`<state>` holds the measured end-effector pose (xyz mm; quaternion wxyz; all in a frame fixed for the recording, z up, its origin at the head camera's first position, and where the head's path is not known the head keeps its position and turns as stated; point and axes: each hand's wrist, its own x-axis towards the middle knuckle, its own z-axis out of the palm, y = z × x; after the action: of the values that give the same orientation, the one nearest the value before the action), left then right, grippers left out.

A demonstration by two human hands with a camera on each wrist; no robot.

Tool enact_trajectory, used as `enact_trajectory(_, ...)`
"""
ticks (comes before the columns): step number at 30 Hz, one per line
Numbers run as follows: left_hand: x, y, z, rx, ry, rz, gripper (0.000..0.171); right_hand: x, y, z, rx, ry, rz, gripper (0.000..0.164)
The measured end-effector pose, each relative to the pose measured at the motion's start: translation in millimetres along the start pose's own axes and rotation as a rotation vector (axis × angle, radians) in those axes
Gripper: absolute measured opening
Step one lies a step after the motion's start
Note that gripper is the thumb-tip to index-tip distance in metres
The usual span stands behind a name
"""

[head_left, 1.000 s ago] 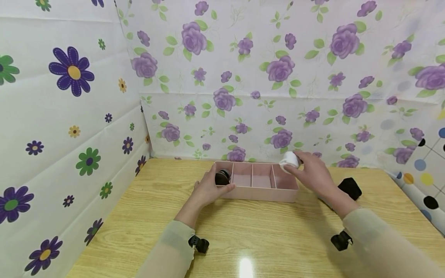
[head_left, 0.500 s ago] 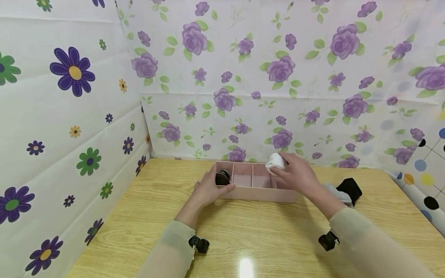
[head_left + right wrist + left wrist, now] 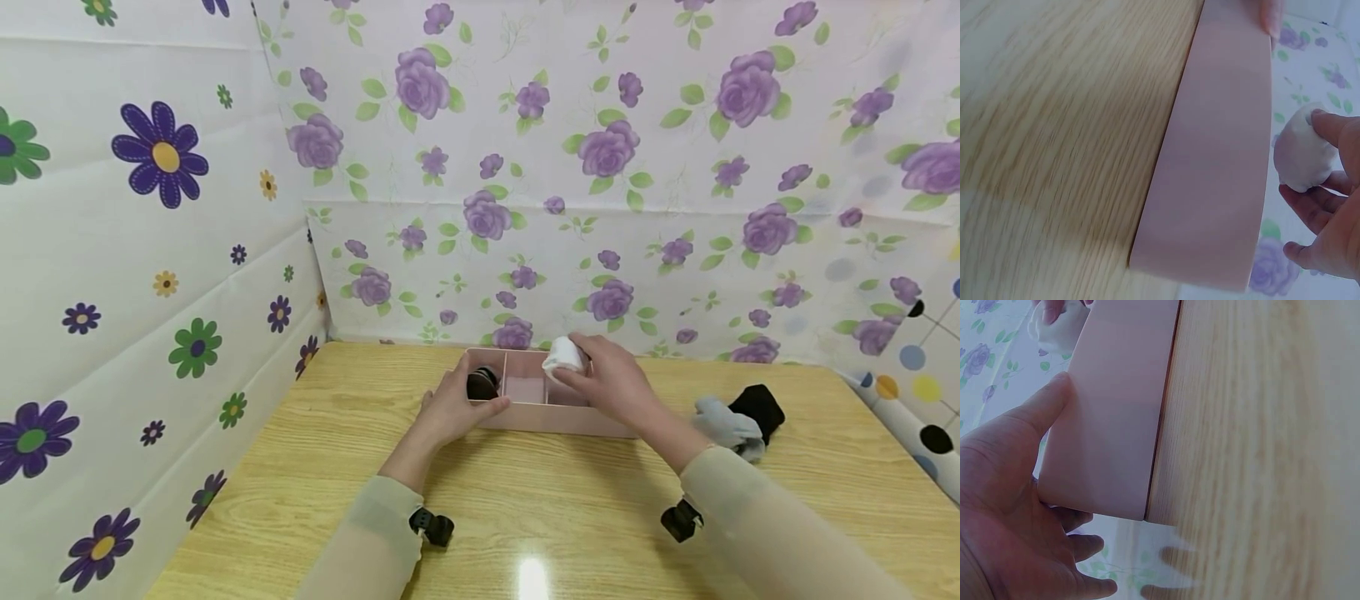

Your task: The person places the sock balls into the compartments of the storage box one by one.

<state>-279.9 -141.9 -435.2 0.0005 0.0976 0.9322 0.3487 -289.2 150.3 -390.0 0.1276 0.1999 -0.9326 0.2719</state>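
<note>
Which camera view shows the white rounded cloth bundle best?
The right wrist view: the white rounded cloth bundle appears largest there, mostly uncovered. The head view shows it smaller, partly covered; the left wrist view, only part, top left.

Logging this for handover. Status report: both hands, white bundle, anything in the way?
Right hand pinching white bundle above pink box. Left hand gripping box's left end. Dark bundle in leftmost compartment; no obstruction visible.
</note>
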Motion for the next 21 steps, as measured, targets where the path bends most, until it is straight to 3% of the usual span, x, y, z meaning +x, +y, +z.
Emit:
enact_trajectory(8, 0.1, -1.1, -0.3, -0.006, -0.009, -0.002, 0.116, 5, -12, 10, -0.085, -0.024, 0.006, 0.071)
enact_trajectory(14, 1.3, -1.9, 0.4, -0.012, -0.013, 0.002, 0.115, 8, -18, 16, 0.059, -0.104, -0.005, 0.066)
enact_trajectory(21, 0.2, -2.5, 0.5, -0.005, -0.015, -0.005, 0.117, 9, -21, 26, 0.135, -0.081, -0.044, 0.060)
